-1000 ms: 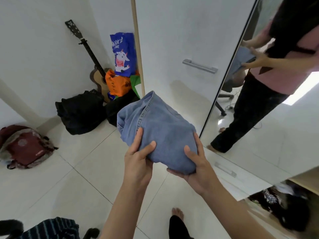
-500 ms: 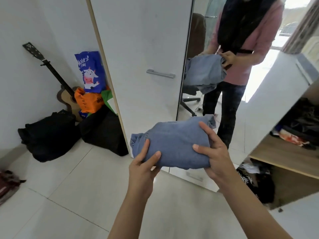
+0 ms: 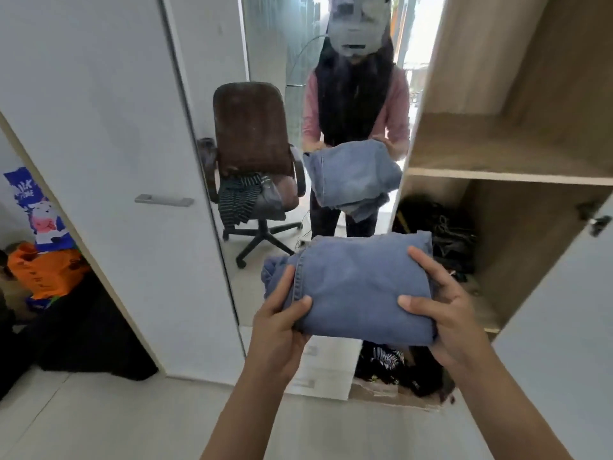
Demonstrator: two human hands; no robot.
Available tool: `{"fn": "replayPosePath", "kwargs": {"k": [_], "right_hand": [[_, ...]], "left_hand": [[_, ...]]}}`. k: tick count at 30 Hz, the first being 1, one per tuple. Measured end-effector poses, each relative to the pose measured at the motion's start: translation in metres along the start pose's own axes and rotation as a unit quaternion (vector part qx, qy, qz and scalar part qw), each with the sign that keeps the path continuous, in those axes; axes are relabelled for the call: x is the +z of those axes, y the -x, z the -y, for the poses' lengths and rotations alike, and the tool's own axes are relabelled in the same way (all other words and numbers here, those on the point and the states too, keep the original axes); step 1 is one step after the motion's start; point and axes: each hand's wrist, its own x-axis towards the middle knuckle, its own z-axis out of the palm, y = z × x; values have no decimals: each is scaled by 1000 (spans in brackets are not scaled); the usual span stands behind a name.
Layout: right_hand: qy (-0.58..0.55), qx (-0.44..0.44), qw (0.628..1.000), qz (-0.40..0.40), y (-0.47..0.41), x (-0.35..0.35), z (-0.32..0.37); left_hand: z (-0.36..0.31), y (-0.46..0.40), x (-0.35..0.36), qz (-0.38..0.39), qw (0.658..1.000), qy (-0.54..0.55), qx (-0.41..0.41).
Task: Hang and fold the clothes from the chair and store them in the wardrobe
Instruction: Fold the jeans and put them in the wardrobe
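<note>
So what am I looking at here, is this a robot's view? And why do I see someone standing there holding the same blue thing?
No robot here. A person wears a camera on the head, looking forward and down, so the two arms coming from the bottom are their own. The left hand and right hand grip folded jeans, fingers curled round each end. The figure ahead is that same person reflected in the mirror on the wardrobe door. The mirror also shows a chair with striped clothes on its seat. To the right is the open wardrobe: a bare shelf above, dark clothes below it.
</note>
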Motion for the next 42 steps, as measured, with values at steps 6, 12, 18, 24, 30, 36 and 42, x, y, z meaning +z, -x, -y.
{"fn": "replayPosePath", "kwargs": {"k": [6,12,18,24,30,36,42], "right_hand": [[-14,-101,993,-53,-22,-99,94],[19,-200,978,-55,-68,-167,186],[11,-249,968,-28,-142,-195,260],[16,-261,965,-8,-249,-211,301],[43,-243,969,-12,-366,-228,303],[84,-213,972,-54,-476,-255,271],[186,-123,965,-139,-516,-282,197]], "left_hand": [[37,-35,144,110,993,-24,36],[55,-77,270,184,979,5,83],[41,-137,358,231,962,2,148],[26,-222,417,232,955,14,186],[37,-327,439,202,966,23,160],[59,-415,441,156,979,-7,127],[110,-445,416,52,982,-178,43]]}}
